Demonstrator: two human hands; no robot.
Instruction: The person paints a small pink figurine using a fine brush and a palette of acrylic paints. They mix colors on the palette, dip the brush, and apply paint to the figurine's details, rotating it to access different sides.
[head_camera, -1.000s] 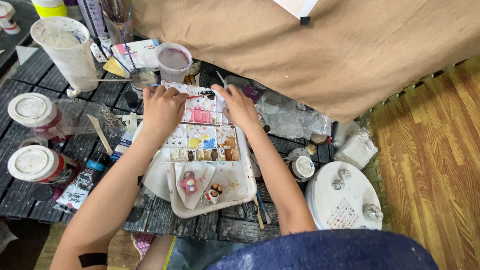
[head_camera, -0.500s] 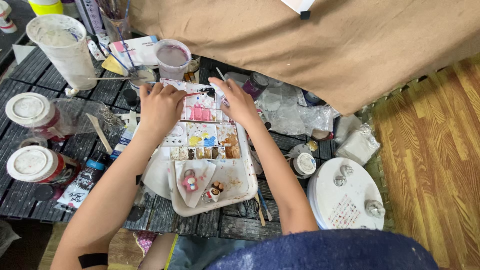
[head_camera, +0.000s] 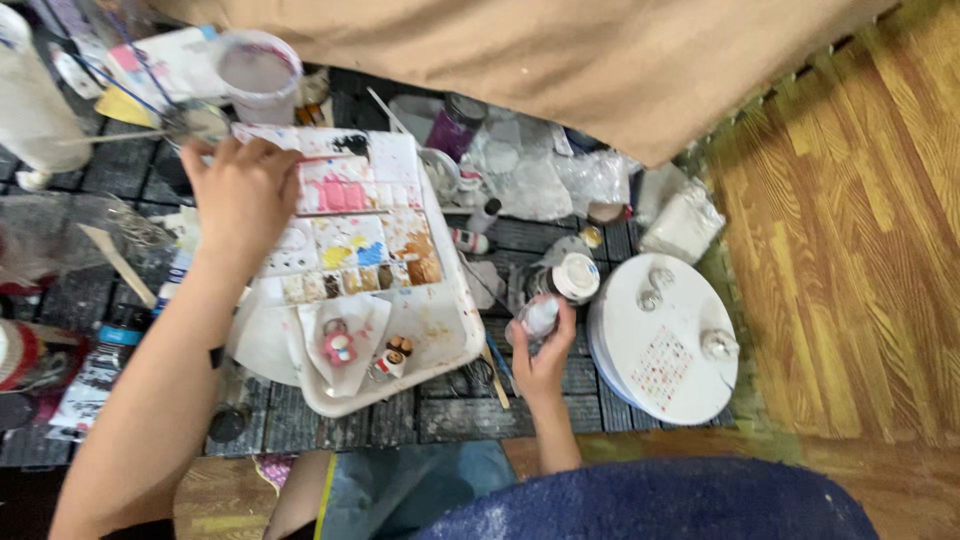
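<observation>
My left hand (head_camera: 240, 195) rests on the upper left part of a white paint palette (head_camera: 350, 215) with pink, yellow, blue and brown wells; it seems to hold a thin brush, though I cannot tell for sure. The palette lies on a white tray (head_camera: 440, 335) that also carries a folded paper with a small pink figure (head_camera: 340, 345) and two tiny painted figures (head_camera: 393, 357). My right hand (head_camera: 543, 355) is right of the tray, closed around a small white bottle (head_camera: 541, 316), next to a white-capped jar (head_camera: 575, 277).
A round white disc (head_camera: 665, 350) with small objects lies at the right. A cup of murky water (head_camera: 258, 75), a tall plastic container (head_camera: 30, 100), brushes, jars and crumpled plastic (head_camera: 540, 175) crowd the dark slatted surface. Tan cloth (head_camera: 520, 50) hangs above. Wooden floor (head_camera: 860, 250) spreads right.
My right hand left the palette's upper right and moved down right, where it took hold of the small white bottle. The left hand stayed on the palette. The view shifted closer.
</observation>
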